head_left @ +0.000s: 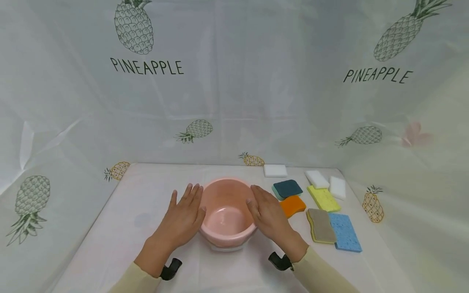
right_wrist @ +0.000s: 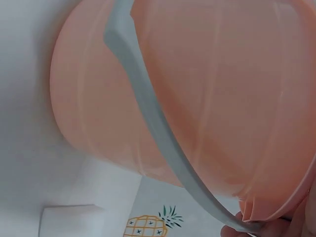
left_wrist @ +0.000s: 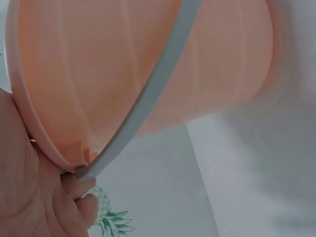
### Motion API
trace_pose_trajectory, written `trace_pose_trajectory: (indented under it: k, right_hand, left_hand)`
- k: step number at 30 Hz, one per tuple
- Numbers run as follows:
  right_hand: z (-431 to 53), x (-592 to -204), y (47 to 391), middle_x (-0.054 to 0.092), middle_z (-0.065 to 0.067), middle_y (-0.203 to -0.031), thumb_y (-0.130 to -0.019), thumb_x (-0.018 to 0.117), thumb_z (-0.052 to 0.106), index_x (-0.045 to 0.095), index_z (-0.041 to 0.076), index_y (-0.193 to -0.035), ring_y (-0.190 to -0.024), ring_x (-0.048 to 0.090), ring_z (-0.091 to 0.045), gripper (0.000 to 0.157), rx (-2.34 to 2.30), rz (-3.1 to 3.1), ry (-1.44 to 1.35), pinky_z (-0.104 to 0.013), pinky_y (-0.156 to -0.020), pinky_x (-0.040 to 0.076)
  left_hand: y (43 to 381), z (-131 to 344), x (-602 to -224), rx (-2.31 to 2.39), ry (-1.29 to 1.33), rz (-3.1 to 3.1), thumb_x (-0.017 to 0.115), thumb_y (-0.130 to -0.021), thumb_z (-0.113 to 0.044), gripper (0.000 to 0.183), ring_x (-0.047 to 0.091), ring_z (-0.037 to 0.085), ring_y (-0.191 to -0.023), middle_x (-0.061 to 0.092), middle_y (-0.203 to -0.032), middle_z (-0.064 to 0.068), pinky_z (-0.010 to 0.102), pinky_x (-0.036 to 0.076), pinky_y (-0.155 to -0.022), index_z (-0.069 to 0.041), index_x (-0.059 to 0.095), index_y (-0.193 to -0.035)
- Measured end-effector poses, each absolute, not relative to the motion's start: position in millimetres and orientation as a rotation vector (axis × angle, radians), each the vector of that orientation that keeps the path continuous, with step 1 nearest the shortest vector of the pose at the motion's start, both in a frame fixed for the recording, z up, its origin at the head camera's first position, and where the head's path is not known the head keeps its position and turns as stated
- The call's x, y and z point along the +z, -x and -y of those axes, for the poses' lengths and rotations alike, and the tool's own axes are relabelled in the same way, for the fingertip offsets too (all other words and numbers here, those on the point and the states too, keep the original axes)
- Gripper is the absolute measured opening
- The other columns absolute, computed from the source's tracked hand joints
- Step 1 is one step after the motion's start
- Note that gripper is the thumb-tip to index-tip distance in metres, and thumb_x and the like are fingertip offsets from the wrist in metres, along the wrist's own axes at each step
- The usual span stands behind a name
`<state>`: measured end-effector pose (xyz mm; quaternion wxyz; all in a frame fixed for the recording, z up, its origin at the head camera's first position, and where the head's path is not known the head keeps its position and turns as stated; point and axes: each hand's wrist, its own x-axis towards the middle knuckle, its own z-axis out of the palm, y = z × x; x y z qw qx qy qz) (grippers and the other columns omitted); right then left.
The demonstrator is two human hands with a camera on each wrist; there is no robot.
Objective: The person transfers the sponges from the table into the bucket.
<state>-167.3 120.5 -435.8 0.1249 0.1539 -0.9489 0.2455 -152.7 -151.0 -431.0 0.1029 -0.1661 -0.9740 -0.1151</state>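
A pink bucket stands upright on the table, its inside facing the head camera. My left hand lies against the left of its rim, fingers pointing away from me and straight. On the opposite side, my right hand touches the rim with its fingers extended too. A grey handle hangs down along the bucket's near side and meets the rim beside the left fingertips. In the right wrist view that handle reaches the rim close to the right fingers, which are partly cut off by the frame.
Right of the bucket lie a dark green sponge, an orange sponge, a yellow sponge, a grey-and-yellow sponge and a blue sponge. Several white blocks lie farther back. A pineapple-print sheet hangs around the table.
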Motion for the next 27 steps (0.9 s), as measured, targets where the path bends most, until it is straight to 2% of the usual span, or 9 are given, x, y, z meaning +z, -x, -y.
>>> trace_pose_trajectory:
  k: [4, 13, 20, 27]
  right_hand:
    - [-121.2, -434.8, 167.1, 0.047, -0.011, -0.149, -0.104, 0.041, 0.043, 0.042, 0.007, -0.148, -0.138, 0.044, -0.032, 0.057, 0.682, 2.774, -0.451, -0.054, -0.113, 0.036]
    - [-122.4, -434.8, 167.1, 0.051, -0.012, -0.146, -0.104, 0.039, 0.046, 0.044, 0.007, -0.147, -0.136, 0.046, -0.031, 0.058, 0.617, 2.769, -0.451, -0.052, -0.113, 0.037]
    - [-125.4, -433.2, 169.1, 0.051, -0.012, -0.145, -0.103, 0.037, 0.048, 0.045, 0.007, -0.146, -0.136, 0.046, -0.031, 0.060, 0.586, 2.768, -0.472, -0.052, -0.113, 0.037]
    - [-167.3, -446.6, 165.5, 0.058, -0.019, -0.136, -0.100, 0.049, 0.045, 0.054, 0.001, -0.136, -0.127, 0.052, -0.039, 0.056, 0.545, 2.705, -0.382, -0.057, -0.104, 0.043]
  left_hand:
    - [152.3, 149.7, -432.7, -0.307, 0.464, 2.869, 0.039, -0.103, -0.038, 0.062, 0.020, 0.029, -0.150, 0.028, -0.160, 0.011, 0.062, 0.012, -0.119, -0.005, 0.027, -0.154]
    - [152.1, 149.0, -432.8, -0.283, 0.423, 2.876, 0.039, -0.102, -0.038, 0.063, 0.019, 0.029, -0.151, 0.027, -0.160, 0.012, 0.060, 0.008, -0.121, -0.004, 0.028, -0.154]
    - [154.7, 149.9, -429.9, -0.234, 0.425, 2.873, 0.039, -0.102, -0.038, 0.062, 0.020, 0.031, -0.150, 0.029, -0.159, 0.014, 0.059, 0.010, -0.121, -0.003, 0.031, -0.152]
    - [152.2, 147.8, -428.6, -0.281, 0.406, 2.890, 0.040, -0.101, -0.037, 0.064, 0.019, 0.032, -0.150, 0.028, -0.159, 0.016, 0.058, 0.011, -0.121, 0.000, 0.030, -0.152]
